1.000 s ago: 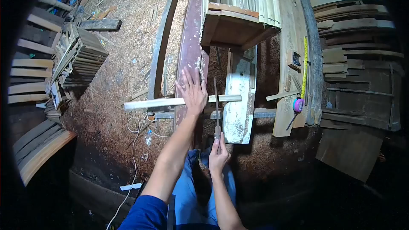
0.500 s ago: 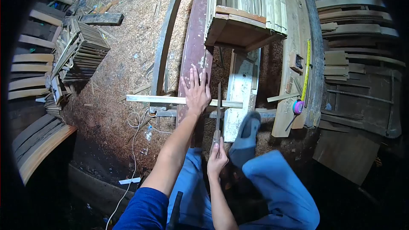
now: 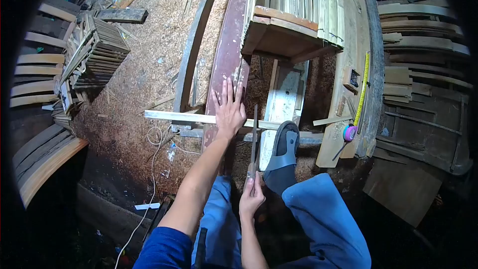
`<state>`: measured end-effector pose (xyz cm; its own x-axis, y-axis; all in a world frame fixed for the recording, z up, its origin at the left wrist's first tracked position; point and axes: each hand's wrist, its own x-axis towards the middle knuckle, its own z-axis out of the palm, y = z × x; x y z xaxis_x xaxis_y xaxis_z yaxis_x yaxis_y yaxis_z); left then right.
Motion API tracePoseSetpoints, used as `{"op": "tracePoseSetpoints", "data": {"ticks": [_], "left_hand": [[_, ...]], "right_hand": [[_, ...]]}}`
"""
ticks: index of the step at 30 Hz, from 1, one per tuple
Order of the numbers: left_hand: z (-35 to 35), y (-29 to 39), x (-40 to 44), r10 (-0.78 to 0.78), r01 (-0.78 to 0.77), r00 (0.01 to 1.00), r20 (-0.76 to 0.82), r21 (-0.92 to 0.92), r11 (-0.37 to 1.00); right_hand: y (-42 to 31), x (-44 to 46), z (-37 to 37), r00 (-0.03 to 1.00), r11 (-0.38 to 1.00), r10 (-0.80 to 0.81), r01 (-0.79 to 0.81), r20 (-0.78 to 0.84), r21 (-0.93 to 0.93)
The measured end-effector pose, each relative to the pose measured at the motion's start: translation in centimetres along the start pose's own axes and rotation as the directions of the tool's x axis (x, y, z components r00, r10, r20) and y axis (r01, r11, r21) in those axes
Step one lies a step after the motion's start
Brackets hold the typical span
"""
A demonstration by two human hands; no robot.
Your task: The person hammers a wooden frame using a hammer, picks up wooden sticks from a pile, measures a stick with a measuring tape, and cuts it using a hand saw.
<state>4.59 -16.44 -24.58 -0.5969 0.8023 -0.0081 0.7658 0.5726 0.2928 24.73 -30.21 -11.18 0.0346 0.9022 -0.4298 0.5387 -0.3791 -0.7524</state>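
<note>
My left hand (image 3: 230,113) lies flat with fingers spread on a maroon plank (image 3: 230,45), pressing over a thin pale wood strip (image 3: 184,116) that lies crosswise. In my right hand (image 3: 252,199) is a handsaw (image 3: 255,142), its narrow blade seen nearly edge-on and pointing away from me. The blade stands at the strip, just right of the maroon plank; whether its teeth touch the wood I cannot tell. My foot in a dark slipper (image 3: 288,144) is at the strip's right end, over a white-stained board (image 3: 283,102).
A wooden box frame (image 3: 289,32) filled with slats stands ahead. To the right, a pink tape measure (image 3: 349,132) with yellow tape out lies on a plank (image 3: 328,144). Stacked slats (image 3: 107,50) and curved wood pieces (image 3: 40,72) are at left. A white cord (image 3: 155,179) crosses the sawdust-covered floor.
My slippered foot has come forward onto the strip's right end. The saw and my right hand have drawn slightly back toward me. My left hand stays on the strip.
</note>
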Motion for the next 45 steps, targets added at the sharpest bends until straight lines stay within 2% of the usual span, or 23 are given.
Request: {"op": "tracePoseSetpoints", "data": {"ticks": [5, 7, 10, 11, 13, 15, 16, 17, 19, 20, 21, 23, 24, 26, 29, 31, 35, 39, 40, 41, 44, 45], "left_hand": [[-0.1, 0.1, 0.0, -0.002, 0.001, 1.0, -0.026, -0.024, 1.0], [-0.3, 0.1, 0.2, 0.003, -0.003, 1.0, -0.018, -0.007, 1.0], [-0.1, 0.1, 0.7, -0.02, 0.02, 0.999, -0.043, -0.005, 1.0], [0.0, 0.1, 0.6, -0.035, 0.034, 0.998, -0.053, -0.021, 0.999], [0.2, -0.1, 0.5, -0.016, 0.016, 0.999, -0.037, -0.002, 1.0], [0.3, -0.4, 0.4, -0.015, 0.013, 0.999, -0.049, -0.049, 0.999], [0.3, -0.6, 0.3, -0.01, 0.007, 0.998, -0.058, -0.056, 0.998], [0.3, -0.8, 0.1, -0.009, 0.006, 0.998, -0.056, -0.062, 0.998], [0.3, -1.5, 0.3, 0.043, -0.058, 0.993, -0.113, -0.138, 0.989], [0.3, -2.0, 0.5, 0.031, -0.04, 0.994, -0.105, -0.089, 0.995], [0.0, -2.3, 0.9, -0.002, -0.012, 0.985, -0.174, -0.079, 0.997], [0.2, -1.3, 0.8, -0.102, 0.084, 0.976, -0.192, -0.096, 0.992], [0.3, -1.4, 0.9, -0.1, 0.083, 0.977, -0.188, -0.1, 0.992], [0.1, -1.8, 0.8, 0.065, -0.067, 0.992, -0.109, -0.018, 0.998], [0.0, -1.6, 0.8, 0.06, -0.059, 0.995, -0.083, 0.013, 0.998], [-0.1, -1.8, 1.1, 0.057, -0.058, 0.997, -0.061, -0.028, 0.998], [0.2, -1.9, 1.1, 0.11, -0.11, 0.993, -0.042, 0.0, 0.994], [-0.5, -1.9, 0.5, 0.189, -0.189, 0.982, -0.011, -0.048, 0.981], [-0.6, -1.9, 0.4, 0.225, -0.224, 0.974, 0.031, -0.047, 0.974], [-0.8, -2.0, 0.5, 0.259, -0.257, 0.963, 0.07, -0.041, 0.966], [-0.8, -2.7, 0.1, 0.364, -0.357, 0.927, 0.092, -0.085, 0.93], [-1.1, -2.8, 0.0, 0.413, -0.405, 0.906, 0.092, -0.093, 0.91]], "right_hand": [[0.3, 0.1, -0.1, 0.998, 0.997, -0.057, 0.056, 0.008, 0.043], [-0.1, 0.3, 0.5, 0.996, 0.995, -0.091, 0.089, -0.026, -0.052], [-2.3, 1.0, 0.6, 0.995, 0.995, -0.094, 0.093, -0.022, -0.036], [-3.1, 1.2, 0.0, 0.996, 0.995, -0.092, 0.091, -0.006, -0.051], [-3.9, 1.9, -1.1, 0.995, 0.997, 0.003, -0.011, 0.099, 0.08], [-6.4, 2.6, -3.6, 0.973, 0.999, 0.006, -0.018, 0.229, 0.05], [-5.7, 2.8, -3.7, 0.972, 0.989, -0.149, 0.147, 0.183, 0.022], [-6.1, 2.6, -4.2, 0.973, 0.989, -0.148, 0.148, 0.178, 0.016], [-7.7, 2.2, -5.0, 0.941, 0.993, 0.038, -0.074, 0.335, 0.095], [-8.4, 1.8, -4.4, 0.947, 0.961, 0.065, -0.144, 0.314, 0.235], [-8.6, 2.1, -4.3, 0.947, 0.961, 0.066, -0.145, 0.314, 0.236], [-9.1, 3.1, -4.2, 0.965, 0.99, 0.102, -0.122, 0.242, 0.069], [-9.1, 3.8, -3.8, 0.982, 0.999, -0.027, 0.03, 0.185, -0.015], [-9.7, 4.0, -3.9, 0.978, 0.999, -0.031, 0.038, 0.205, -0.027], [-11.0, 3.6, -3.8, 0.969, 0.997, -0.068, 0.075, 0.237, -0.019], [-10.6, 2.6, -4.2, 0.982, 0.98, 0.05, -0.083, 0.181, 0.182], [-12.3, 3.6, -3.8, 0.983, 0.996, 0.01, -0.025, 0.183, 0.08], [-11.5, 4.2, -3.6, 0.988, 0.997, -0.025, 0.014, 0.15, 0.078], [-10.0, 4.4, -3.3, 0.987, 0.998, -0.054, 0.046, 0.151, 0.05], [-8.8, 4.3, -3.3, 0.985, 0.997, -0.019, 0.006, 0.17, 0.08], [-8.0, 4.3, -3.0, 0.976, 0.99, -0.038, 0.008, 0.217, 0.137], [-8.5, 4.2, -2.5, 0.981, 0.995, -0.051, 0.033, 0.186, 0.099]]}}
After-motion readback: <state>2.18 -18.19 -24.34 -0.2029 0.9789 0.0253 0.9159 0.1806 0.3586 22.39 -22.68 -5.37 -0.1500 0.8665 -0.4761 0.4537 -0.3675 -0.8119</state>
